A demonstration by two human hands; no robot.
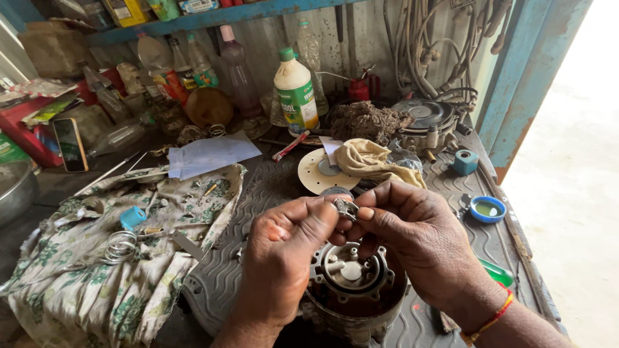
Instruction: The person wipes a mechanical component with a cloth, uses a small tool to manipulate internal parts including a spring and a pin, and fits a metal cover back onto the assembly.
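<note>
A small grey metal part (pixel 346 208) is pinched between the fingertips of my left hand (pixel 284 258) and my right hand (pixel 412 238), both raised above the bench. Right below them stands a round, greasy metal housing (pixel 354 290) with its open top showing inner metal pieces. It rests on a black ribbed rubber mat (pixel 258 193). A red thread band circles my right wrist.
A floral cloth (pixel 97 270) at left carries a wire spring (pixel 120 247), a blue cap (pixel 132 217) and small parts. Behind lie a beige disc (pixel 316 174), a tan rag (pixel 374 161), a white bottle (pixel 296 90), a phone (pixel 69 144), and a blue lid (pixel 487 209).
</note>
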